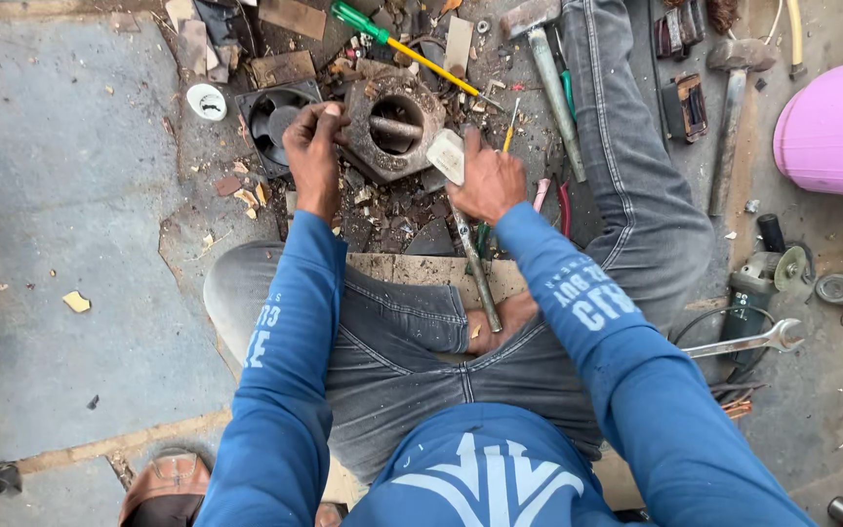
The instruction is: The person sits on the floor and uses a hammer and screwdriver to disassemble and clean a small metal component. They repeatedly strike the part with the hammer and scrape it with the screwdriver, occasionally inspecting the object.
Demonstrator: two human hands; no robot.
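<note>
On gritty floor, left hand (312,146), rusty housing (392,125)

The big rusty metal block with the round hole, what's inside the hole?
Inside the rusty metal block a grey metal rod crosses the round hole. Below the rod it is dark; the bottom cannot be seen.

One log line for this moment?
left hand: steadies metal housing | right hand: grips hammer | seated on floor

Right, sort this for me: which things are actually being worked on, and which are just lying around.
In use:
- left hand gripping the rusty metal housing
- right hand holding a pale-handled tool against it

Lying about:
- green-handled screwdriver
- two hammers
- spanner
- black fan
- pink tub
- angle grinder
</note>
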